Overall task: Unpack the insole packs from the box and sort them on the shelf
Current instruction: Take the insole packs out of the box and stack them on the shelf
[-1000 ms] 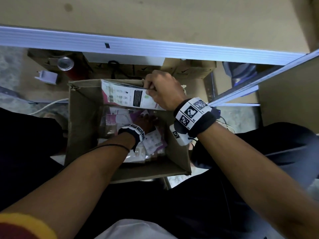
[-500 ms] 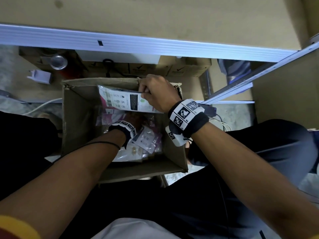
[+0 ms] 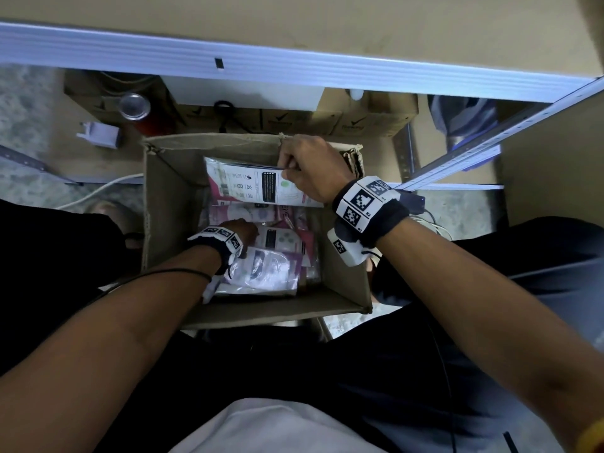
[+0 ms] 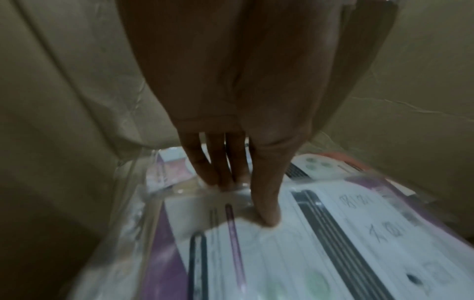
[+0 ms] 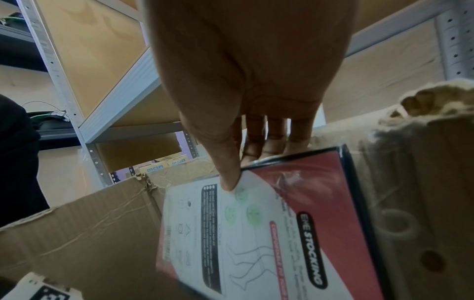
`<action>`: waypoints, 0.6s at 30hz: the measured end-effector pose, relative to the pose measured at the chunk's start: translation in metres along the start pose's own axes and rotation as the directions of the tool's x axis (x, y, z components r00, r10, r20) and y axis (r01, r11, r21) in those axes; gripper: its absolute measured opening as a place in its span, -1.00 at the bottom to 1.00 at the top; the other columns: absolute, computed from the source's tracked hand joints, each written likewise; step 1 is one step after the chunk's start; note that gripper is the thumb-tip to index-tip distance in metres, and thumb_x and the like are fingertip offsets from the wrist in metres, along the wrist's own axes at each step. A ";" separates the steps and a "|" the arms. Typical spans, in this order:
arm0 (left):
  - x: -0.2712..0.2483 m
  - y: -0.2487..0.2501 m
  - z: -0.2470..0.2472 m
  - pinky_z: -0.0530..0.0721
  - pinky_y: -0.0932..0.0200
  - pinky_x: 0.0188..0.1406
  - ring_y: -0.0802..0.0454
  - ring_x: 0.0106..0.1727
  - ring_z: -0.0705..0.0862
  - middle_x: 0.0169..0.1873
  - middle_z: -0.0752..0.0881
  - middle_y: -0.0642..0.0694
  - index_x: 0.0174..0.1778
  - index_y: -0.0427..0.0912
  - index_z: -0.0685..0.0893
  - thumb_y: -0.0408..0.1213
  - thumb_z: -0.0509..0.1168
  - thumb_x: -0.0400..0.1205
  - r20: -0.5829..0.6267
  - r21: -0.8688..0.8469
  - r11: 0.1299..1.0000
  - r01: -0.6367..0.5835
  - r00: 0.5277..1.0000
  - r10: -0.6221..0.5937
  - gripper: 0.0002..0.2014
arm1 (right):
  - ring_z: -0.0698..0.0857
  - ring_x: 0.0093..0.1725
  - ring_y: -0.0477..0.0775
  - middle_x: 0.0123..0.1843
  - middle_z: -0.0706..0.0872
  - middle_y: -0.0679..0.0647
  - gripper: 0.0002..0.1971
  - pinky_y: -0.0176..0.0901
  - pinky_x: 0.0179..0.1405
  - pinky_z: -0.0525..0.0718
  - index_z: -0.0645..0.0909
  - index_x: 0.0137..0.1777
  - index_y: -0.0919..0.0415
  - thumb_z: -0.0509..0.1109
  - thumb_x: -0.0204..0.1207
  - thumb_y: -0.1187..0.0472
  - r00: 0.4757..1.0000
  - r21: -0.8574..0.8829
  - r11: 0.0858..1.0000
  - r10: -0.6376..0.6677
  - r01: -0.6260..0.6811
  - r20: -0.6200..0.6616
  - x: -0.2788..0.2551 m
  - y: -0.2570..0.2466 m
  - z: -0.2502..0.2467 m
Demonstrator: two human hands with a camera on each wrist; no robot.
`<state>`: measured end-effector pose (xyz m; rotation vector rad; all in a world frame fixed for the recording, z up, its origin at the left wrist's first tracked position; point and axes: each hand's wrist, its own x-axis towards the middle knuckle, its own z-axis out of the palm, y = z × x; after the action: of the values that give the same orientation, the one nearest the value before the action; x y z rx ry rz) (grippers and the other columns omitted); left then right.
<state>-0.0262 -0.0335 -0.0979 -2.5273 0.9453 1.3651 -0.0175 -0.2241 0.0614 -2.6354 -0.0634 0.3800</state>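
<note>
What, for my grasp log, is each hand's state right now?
Left hand: pinching the edge of a wrapped pack inside the box.
Right hand: pinching a stocking pack over the box.

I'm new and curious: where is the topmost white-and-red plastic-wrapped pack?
Head view: the white-and-red plastic-wrapped pack is over the far side of the open brown cardboard box, pinched by the right hand.

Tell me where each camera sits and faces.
Head: above, looking down into the brown cardboard box; both forearms, left hand, right hand show.
Left wrist: inside the box, along the left hand pinching a clear-wrapped white-and-purple pack.
Right wrist: at box rim, along the right hand pinching a white-and-red wrapped pack, grey metal shelf behind.
Shared: head and right wrist both show that pack.
</note>
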 end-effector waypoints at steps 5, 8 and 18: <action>-0.001 0.002 0.001 0.52 -0.16 0.40 -0.26 0.49 0.42 0.47 0.44 -0.23 0.34 -0.21 0.62 -0.29 0.54 0.51 -0.125 -0.020 1.000 -0.024 0.992 0.021 -0.53 | 0.66 -0.04 -0.01 -0.03 0.70 -0.04 -0.91 -0.01 -0.01 0.69 0.66 -0.15 0.07 0.48 0.50 0.27 1.000 -0.004 1.000 -0.005 0.005 -0.007 -0.001 0.001 0.002; 0.002 0.007 -0.001 0.48 -0.15 0.46 -0.22 0.54 0.41 0.53 0.43 -0.20 0.38 -0.21 0.60 -0.30 0.50 0.55 -0.150 -0.055 0.997 -0.045 0.988 0.036 -0.54 | 0.67 -0.05 0.00 -0.05 0.72 -0.04 -0.94 -0.02 -0.03 0.70 0.68 -0.14 0.09 0.48 0.50 0.27 1.000 -0.005 1.000 -0.005 0.005 -0.006 -0.001 0.003 0.004; 0.011 0.012 -0.007 0.54 -0.15 0.41 -0.24 0.46 0.53 0.45 0.54 -0.23 0.38 -0.20 0.59 -0.30 0.49 0.57 -0.146 -0.097 0.994 -0.049 0.989 0.035 -0.55 | 0.68 -0.04 0.02 -0.10 0.68 -0.07 -0.96 -0.08 -0.07 0.67 0.70 -0.14 0.10 0.47 0.50 0.25 1.000 -0.031 1.000 -0.003 0.003 0.009 -0.001 0.011 0.010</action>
<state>-0.0238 -0.0505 -0.1007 -2.7281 0.9830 1.2871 -0.0213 -0.2300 0.0483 -2.6638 -0.0766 0.3929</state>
